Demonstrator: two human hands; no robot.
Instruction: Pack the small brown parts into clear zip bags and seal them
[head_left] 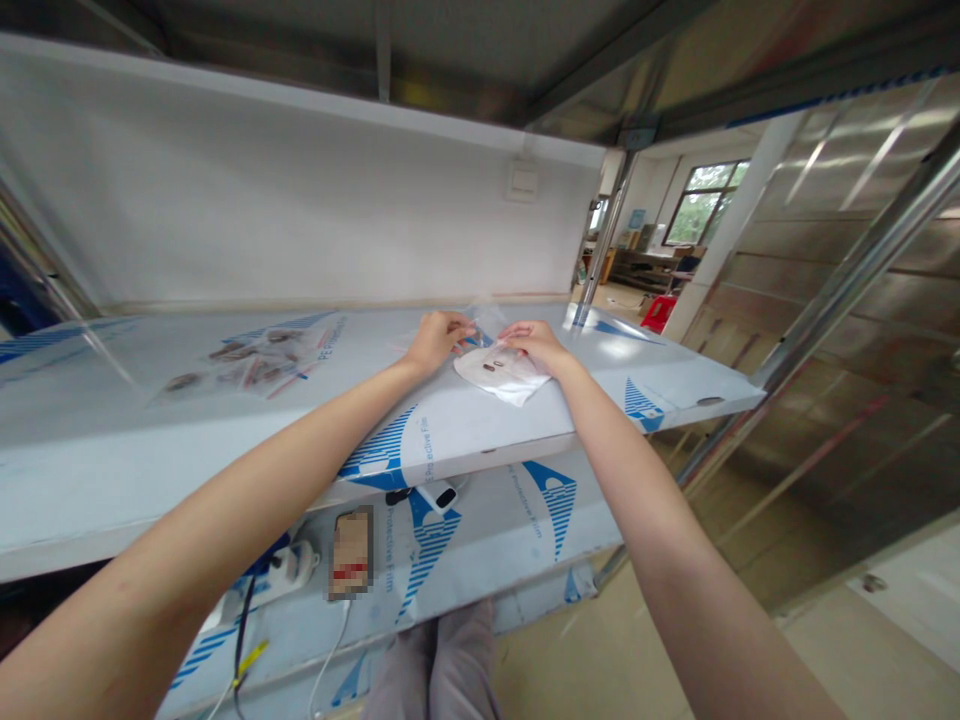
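Observation:
My left hand (441,338) and my right hand (534,343) are close together above the film-covered metal shelf. Between them is a clear plastic bag (489,316), pinched at its sides by the fingers of both hands. Below the fingers lies a white, roughly round sheet (517,388), cloth or paper, partly covered by my right hand. Two small dark brown pieces (489,368) rest on it. To the left, several clear bags (262,362) with brown contents are spread on the shelf; what is in them is too small to name.
The shelf (360,395) has a raised front edge; another shelf is above. On a lower shelf are a phone-like object (351,553), a power strip (289,568), cables and a white device (439,496). A metal post (607,235) stands at the right rear.

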